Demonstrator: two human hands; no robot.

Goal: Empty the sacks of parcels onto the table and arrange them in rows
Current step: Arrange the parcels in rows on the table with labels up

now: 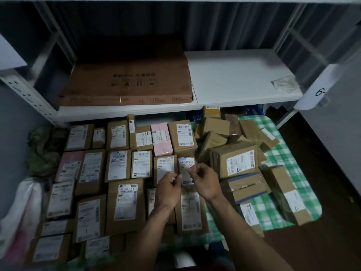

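Observation:
Several brown cardboard parcels with white labels lie in neat rows [125, 206] on the left of the table. A loose heap of parcels [236, 163] sits on the right, over a green checked cloth [273, 212]. A small parcel with a glossy label [185, 163] is at the right end of the second row. My left hand [169, 189] pinches its left edge with curled fingers. My right hand [205, 182] curls over its right edge. Its lower part is hidden behind my hands. A pink parcel [161, 138] lies in the back row.
A white shelf [240, 79] hangs over the back of the table and carries a large flat brown carton [129, 79]. A crumpled green sack [42, 151] and a white bag [23, 208] lie at the left edge. Dark floor is on the right.

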